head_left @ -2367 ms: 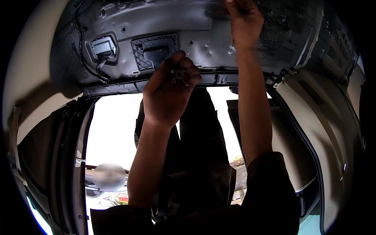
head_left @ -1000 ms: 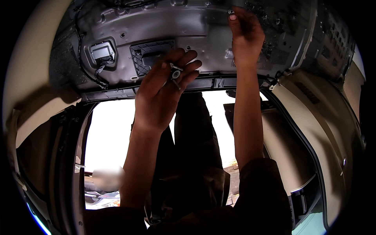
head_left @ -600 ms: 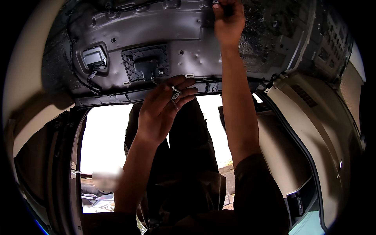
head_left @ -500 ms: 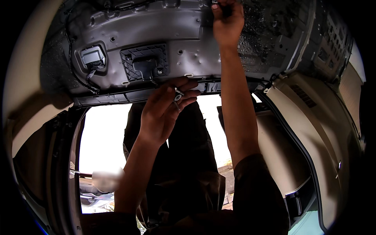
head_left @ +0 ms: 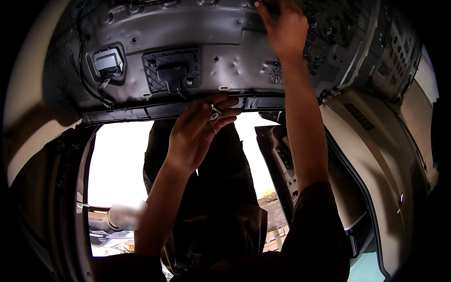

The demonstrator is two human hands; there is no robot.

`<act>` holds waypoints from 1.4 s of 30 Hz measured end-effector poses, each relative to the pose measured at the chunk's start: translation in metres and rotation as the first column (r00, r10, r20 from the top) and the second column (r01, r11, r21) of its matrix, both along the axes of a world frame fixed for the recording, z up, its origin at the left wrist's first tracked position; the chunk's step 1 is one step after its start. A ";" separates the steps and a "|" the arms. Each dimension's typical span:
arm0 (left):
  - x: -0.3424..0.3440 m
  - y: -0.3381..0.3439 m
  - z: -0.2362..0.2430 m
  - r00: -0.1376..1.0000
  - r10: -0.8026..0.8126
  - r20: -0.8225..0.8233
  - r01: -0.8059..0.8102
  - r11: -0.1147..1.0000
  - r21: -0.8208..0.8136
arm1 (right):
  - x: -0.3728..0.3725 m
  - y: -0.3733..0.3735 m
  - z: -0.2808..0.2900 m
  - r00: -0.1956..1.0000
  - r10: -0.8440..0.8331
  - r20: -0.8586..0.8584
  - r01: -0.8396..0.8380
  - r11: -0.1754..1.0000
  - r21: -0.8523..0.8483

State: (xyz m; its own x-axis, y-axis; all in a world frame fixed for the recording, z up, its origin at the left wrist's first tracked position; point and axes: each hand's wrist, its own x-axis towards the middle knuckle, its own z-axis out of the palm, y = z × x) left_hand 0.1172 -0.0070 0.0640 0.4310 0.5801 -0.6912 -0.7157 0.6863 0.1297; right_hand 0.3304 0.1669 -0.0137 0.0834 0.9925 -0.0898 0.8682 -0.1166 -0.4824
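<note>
R hand [head_left: 287,33] has moved right at the metal panel [head_left: 188,33], grip cut off, can't tell; my L hand [head_left: 190,136] curls loosely round bolts [head_left: 214,116] below, so prob. part-done, these left

1. Between the ribbed black bracket [head_left: 171,73] and the right forearm [head_left: 306,117], the sheet-metal panel [head_left: 239,73] offers a free lane.
2. The left grip [head_left: 192,134], with metal fasteners [head_left: 214,116], blocks part of the black trim strip [head_left: 265,102].
3. Leftward, the metal-cased module [head_left: 108,60] and wiring [head_left: 105,89] obstruct.
</note>
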 end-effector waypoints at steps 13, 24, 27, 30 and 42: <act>-0.016 -0.011 -0.008 0.999 0.041 0.001 -0.041 0.999 -0.030 | 0.005 0.021 0.008 0.799 0.404 0.445 -0.430 0.902 -0.045; -0.023 -0.013 -0.011 0.999 0.051 -0.013 -0.052 0.997 -0.054 | 0.008 0.031 -0.005 0.763 0.404 0.505 -0.335 0.915 -0.225; -0.026 -0.014 -0.013 0.999 0.047 -0.019 -0.048 0.998 -0.038 | 0.012 0.031 -0.007 0.779 0.394 0.488 -0.295 0.917 -0.268; -0.031 -0.018 -0.015 0.998 0.048 -0.027 -0.049 0.997 -0.052 | 0.010 0.024 0.001 0.831 0.334 0.444 -0.190 0.922 -0.338; -0.024 -0.022 -0.016 1.000 -0.021 -0.010 0.021 0.996 -0.088 | 0.018 -0.031 -0.040 0.979 0.104 -0.175 -0.087 0.991 0.103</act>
State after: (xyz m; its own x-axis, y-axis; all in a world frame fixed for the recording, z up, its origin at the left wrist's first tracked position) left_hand 0.0932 -0.0292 0.0480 0.4349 0.5077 -0.7437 -0.6999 0.7102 0.0756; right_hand 0.3482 0.1362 -0.0540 -0.0215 0.9998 -0.0008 0.7711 0.0161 -0.6365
